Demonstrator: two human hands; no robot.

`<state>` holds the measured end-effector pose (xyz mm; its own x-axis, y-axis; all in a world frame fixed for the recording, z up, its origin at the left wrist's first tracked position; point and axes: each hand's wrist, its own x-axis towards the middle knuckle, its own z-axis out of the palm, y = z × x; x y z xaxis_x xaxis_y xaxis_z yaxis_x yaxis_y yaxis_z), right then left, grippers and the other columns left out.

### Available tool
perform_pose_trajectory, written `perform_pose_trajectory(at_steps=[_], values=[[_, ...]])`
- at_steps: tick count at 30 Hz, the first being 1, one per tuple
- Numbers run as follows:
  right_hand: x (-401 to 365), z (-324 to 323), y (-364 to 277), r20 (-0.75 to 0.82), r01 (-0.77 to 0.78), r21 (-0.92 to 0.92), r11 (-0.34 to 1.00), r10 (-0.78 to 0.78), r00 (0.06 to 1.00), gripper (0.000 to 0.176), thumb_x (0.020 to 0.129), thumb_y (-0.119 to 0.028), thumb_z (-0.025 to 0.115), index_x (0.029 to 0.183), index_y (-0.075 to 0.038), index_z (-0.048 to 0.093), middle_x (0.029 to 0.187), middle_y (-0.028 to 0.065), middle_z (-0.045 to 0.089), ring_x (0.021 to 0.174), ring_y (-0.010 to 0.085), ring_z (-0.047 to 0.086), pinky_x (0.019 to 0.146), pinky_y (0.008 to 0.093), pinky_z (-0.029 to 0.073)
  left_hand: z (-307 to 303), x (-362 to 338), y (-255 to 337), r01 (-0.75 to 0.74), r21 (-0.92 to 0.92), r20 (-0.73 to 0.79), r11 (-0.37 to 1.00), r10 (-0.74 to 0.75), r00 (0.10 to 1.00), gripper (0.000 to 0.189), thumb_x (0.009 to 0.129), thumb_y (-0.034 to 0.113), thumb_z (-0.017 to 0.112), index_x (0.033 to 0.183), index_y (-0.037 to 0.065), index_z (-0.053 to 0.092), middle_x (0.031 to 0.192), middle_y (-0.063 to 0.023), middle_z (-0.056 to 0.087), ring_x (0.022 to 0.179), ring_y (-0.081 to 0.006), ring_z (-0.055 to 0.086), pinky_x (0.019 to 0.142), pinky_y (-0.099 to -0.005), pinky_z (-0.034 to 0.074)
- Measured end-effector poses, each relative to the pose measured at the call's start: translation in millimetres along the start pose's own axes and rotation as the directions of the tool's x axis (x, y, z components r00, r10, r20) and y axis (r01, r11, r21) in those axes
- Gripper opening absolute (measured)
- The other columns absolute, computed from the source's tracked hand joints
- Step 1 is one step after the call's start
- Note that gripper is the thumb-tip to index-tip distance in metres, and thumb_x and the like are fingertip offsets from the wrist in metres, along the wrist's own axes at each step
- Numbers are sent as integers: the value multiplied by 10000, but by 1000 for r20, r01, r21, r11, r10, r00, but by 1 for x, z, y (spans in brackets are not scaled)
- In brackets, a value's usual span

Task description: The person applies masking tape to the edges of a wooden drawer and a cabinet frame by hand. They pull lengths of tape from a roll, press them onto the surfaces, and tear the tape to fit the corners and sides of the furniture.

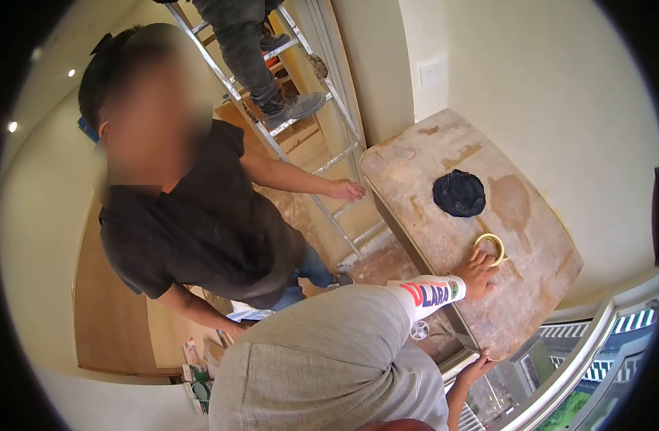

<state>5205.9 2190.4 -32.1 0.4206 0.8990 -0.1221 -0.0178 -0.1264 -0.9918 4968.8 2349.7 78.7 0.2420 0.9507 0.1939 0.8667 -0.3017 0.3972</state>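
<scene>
My left hand [479,276], in a white printed sleeve [431,295], lies on a worn, stained tabletop [520,280]. Its fingers are spread, with the fingertips at a yellowish roll of tape [499,241]. Whether they press on the roll is hard to tell. Lower down, my right hand [477,368] is closed around the near corner of the same tabletop. A round, crumpled black thing [459,193] lies farther along the surface, apart from both hands.
A person in a black shirt [200,230] stands at the left, one hand [346,190] extended near the tabletop. Behind, another person's legs [247,57] are on a metal ladder [286,154]. A window frame [559,345] borders the lower right. A wall outlet [431,72] sits above the table.
</scene>
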Motion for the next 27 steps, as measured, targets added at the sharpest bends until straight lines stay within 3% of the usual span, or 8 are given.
perform_pose_trajectory(at_steps=[10, 13, 27], values=[[-4, 5, -7, -5, 36, 40, 999, -36, 999, 783, 1008, -342, 583, 1581, 16, 185, 1585, 194, 318, 1392, 276, 378, 1181, 395, 263, 1, -1, -2, -11, -5, -24, 1000, 11, 1000, 579, 885, 443, 654, 1317, 62, 598, 1349, -180, 498, 1362, -361, 367, 1227, -572, 74], [-4, 5, -7, 0, 50, 38, 998, -50, 999, 911, 979, -428, 606, 1576, 65, 127, 1594, 275, 267, 1420, 340, 355, 1194, 432, 256, 3, -2, -2, -19, 1, -50, 1000, 19, 999, 579, 884, 454, 655, 1305, 61, 604, 1344, -180, 499, 1358, -364, 369, 1225, -572, 80], [-8, 8, -13, -9, 60, 16, 998, -60, 998, 864, 992, -405, 576, 1559, 91, 154, 1590, 287, 269, 1421, 353, 350, 1189, 432, 260, 1, -2, 0, -17, -14, -40, 1000, 17, 999, 568, 884, 438, 655, 1298, 52, 607, 1343, -178, 494, 1355, -363, 362, 1223, -578, 81]])
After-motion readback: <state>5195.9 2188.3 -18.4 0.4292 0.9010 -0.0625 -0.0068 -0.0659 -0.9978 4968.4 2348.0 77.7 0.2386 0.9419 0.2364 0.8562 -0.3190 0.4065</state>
